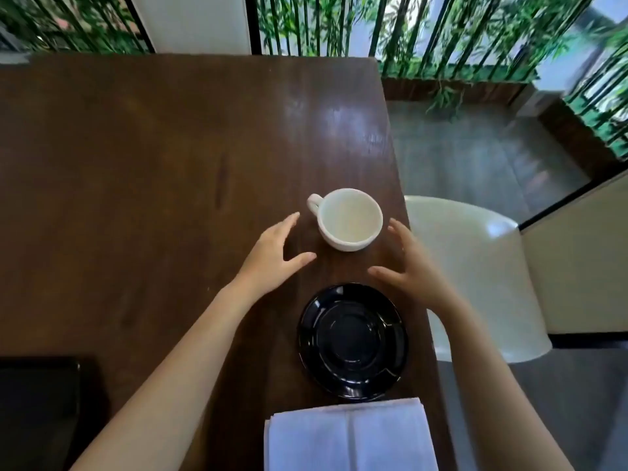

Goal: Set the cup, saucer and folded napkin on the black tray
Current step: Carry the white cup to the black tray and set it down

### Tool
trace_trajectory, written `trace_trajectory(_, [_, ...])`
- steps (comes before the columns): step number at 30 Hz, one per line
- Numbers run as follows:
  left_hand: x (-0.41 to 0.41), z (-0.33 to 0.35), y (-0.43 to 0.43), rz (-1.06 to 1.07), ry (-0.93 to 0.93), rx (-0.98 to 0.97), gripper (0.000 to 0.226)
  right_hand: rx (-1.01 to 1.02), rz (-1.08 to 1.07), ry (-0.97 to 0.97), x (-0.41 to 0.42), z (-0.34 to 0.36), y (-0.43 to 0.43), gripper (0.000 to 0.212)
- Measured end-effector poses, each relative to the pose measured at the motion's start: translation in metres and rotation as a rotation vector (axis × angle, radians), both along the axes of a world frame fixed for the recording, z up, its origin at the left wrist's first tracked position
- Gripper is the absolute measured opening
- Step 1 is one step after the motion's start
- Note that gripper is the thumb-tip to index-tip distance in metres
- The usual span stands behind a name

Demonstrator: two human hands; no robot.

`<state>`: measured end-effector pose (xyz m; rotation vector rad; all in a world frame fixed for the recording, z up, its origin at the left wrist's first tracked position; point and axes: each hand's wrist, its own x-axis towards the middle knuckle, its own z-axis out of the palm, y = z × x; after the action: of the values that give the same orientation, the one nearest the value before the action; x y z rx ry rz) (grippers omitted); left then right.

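Note:
An empty white cup (348, 219) stands upright on the dark wooden table (153, 164), its handle pointing back left. My left hand (277, 258) is open just left of the cup, not touching it. My right hand (409, 263) is open just right of it, fingers spread, also apart from it. A glossy black saucer (352, 341) lies nearer to me, below the cup. A folded white napkin (350, 436) rests at the near edge, in front of the saucer. The corner of a black tray (37, 409) shows at the lower left.
The table's right edge runs close beside the cup and saucer. A white chair (475, 266) stands just beyond that edge. Green bamboo screens (339, 25) and a grey floor lie behind and to the right.

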<state>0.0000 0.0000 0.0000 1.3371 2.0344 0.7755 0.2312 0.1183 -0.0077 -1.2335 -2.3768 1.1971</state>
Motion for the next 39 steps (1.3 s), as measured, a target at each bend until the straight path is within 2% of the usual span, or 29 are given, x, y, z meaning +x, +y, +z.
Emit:
trace_trajectory(6, [0.003, -0.014, 0.026, -0.004, -0.108, -0.024, 0.118, -0.052, -0.010, 0.117, -0.017, -0.012, 0.012, 0.111])
trace_trajectory(11, [0.000, -0.022, 0.044, -0.056, -0.224, 0.000, 0.127, -0.080, 0.030, 0.206, -0.032, -0.016, 0.020, 0.111])
trace_trajectory(15, [0.001, -0.025, 0.052, -0.060, -0.361, 0.039, 0.125, -0.108, 0.045, 0.299, -0.037, -0.016, 0.021, 0.098])
trace_trajectory(21, [0.002, -0.021, 0.055, -0.028, -0.418, 0.103, 0.119, -0.119, 0.033, 0.364, -0.041, -0.011, 0.022, 0.092])
trace_trajectory(29, [-0.003, 0.022, 0.040, -0.002, -0.361, 0.244, 0.109, -0.151, 0.085, 0.484, -0.054, 0.030, 0.017, 0.083])
trace_trajectory(33, [-0.014, 0.058, 0.019, 0.016, -0.336, 0.363, 0.094, -0.132, 0.149, 0.546, -0.071, 0.065, 0.006, 0.086])
trace_trajectory(39, [-0.040, 0.109, -0.029, 0.052, -0.346, 0.482, 0.089, -0.084, 0.256, 0.605, -0.102, 0.117, -0.030, 0.085])
